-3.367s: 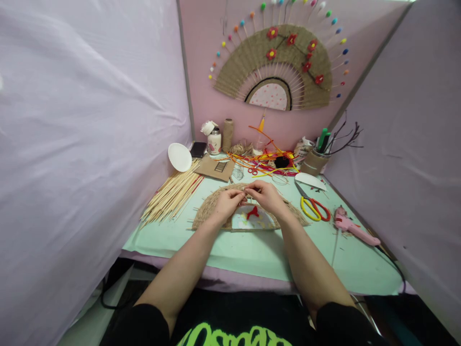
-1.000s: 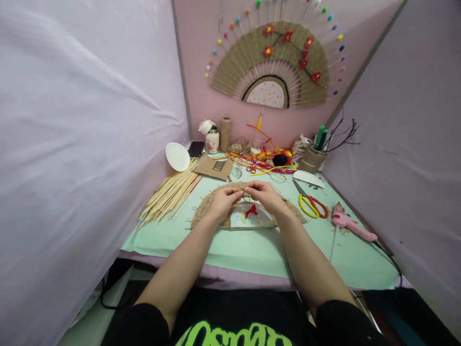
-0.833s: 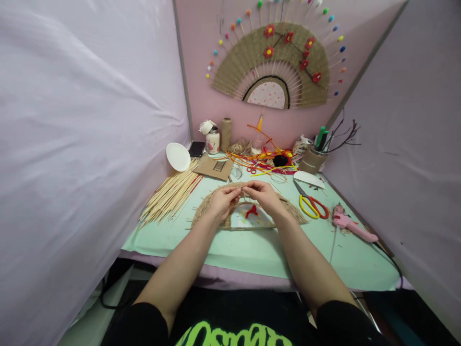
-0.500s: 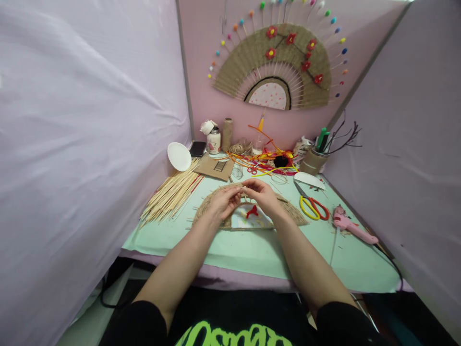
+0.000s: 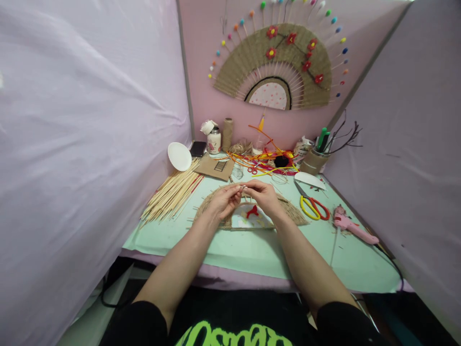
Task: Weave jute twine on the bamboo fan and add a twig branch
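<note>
A half-round fan woven of jute twine (image 5: 295, 215) lies flat on the mint-green table cover (image 5: 252, 250), with a pale paper centre and a small red piece (image 5: 252, 211) on it. My left hand (image 5: 224, 201) and my right hand (image 5: 263, 196) meet just above the fan's middle. Fingertips of both hands pinch a tiny light thing (image 5: 243, 187) between them; it is too small to name. Both forearms reach in from the near edge.
A bundle of bamboo skewers (image 5: 171, 194) lies at the left, a white dish (image 5: 179, 156) behind it. Yellow-and-red scissors (image 5: 312, 206) and a pink glue gun (image 5: 351, 228) lie at the right. Coloured pipe cleaners (image 5: 264, 163), a twine spool (image 5: 227, 134) and a pen cup (image 5: 314, 161) crowd the back.
My hands have stayed over the fan's middle, fingertips working together. They have lifted slightly, and the small light thing now shows between the fingertips.
</note>
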Demonstrator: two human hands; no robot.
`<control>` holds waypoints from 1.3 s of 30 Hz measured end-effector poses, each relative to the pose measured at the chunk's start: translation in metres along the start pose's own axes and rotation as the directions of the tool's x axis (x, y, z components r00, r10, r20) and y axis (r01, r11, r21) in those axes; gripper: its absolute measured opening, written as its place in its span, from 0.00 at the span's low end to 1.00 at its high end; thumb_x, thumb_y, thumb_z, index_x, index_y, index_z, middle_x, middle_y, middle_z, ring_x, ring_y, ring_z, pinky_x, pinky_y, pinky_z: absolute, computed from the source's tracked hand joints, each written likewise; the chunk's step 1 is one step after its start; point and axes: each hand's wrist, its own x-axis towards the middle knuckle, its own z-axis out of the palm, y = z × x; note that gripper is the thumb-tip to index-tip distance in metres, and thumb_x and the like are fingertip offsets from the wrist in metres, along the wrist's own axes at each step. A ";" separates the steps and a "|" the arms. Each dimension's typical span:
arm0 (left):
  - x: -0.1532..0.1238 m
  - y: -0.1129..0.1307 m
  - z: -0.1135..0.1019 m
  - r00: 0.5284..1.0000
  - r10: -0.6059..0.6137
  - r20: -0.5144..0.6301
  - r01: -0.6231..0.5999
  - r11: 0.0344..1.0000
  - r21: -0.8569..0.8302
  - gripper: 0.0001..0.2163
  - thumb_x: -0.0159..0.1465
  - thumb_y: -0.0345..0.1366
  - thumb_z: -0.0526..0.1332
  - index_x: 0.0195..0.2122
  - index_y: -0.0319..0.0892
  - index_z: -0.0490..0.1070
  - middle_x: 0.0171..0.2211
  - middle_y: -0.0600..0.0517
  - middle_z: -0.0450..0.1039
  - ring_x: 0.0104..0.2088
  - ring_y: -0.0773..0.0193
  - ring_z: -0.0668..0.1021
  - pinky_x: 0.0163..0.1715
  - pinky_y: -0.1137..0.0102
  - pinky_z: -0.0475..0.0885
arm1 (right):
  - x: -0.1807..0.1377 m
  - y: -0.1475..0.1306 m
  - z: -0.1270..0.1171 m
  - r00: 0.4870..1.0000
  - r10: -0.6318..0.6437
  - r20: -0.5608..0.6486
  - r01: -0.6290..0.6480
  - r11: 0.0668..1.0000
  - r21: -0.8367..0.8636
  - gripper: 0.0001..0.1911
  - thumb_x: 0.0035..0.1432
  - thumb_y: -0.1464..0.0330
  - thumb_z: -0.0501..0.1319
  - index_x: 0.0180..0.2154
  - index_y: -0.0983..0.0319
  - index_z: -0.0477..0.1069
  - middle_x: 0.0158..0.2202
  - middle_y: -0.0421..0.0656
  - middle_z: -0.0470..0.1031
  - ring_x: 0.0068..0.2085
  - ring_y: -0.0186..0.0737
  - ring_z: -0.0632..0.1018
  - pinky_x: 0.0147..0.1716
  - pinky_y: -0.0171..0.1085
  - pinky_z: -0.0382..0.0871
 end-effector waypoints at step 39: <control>-0.016 -0.010 0.007 0.756 0.616 0.221 -0.469 0.274 0.840 0.05 0.57 0.33 0.62 0.29 0.44 0.78 0.32 0.48 0.77 0.37 0.60 0.75 0.43 0.66 0.66 | 0.002 0.008 0.003 0.976 0.202 -0.076 -0.192 0.973 0.124 0.15 0.44 0.57 0.68 0.30 0.62 0.77 0.26 0.40 0.74 0.27 0.33 0.69 0.28 0.34 0.63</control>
